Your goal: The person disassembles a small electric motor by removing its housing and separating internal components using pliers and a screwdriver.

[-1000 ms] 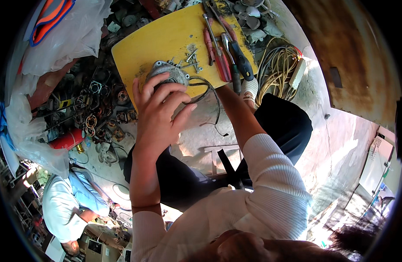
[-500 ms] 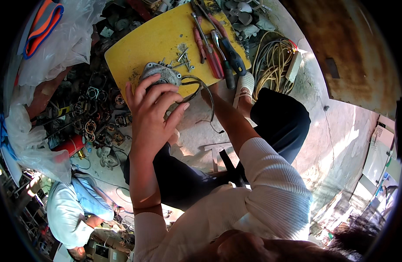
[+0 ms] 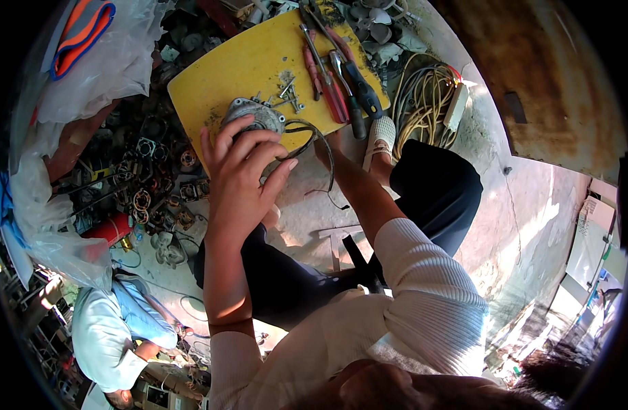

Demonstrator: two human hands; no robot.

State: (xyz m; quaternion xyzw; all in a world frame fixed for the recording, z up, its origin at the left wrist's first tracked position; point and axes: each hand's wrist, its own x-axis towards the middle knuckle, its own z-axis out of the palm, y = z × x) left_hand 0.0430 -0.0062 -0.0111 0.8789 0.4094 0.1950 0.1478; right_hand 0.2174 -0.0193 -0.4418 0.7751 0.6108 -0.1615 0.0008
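Observation:
My left hand (image 3: 242,181) reaches over the near edge of a yellow board (image 3: 218,75). Its fingers curl over a round grey metal motor housing (image 3: 242,109), covering much of it. A dark cable (image 3: 331,160) runs from the housing's right side and hangs past the board's edge, ending in thin wires. My right forearm (image 3: 358,188) stretches forward to that edge, where my right hand is hidden from the wrist on. Just beyond the housing lie several loose screws (image 3: 290,92).
Screwdrivers with red (image 3: 336,102) and dark handles (image 3: 368,99) lie at the board's right. A coiled cable (image 3: 423,99) with a white power strip (image 3: 456,107) is on the floor. Motor parts (image 3: 146,160) pile up at left. Another person (image 3: 105,335) is at lower left.

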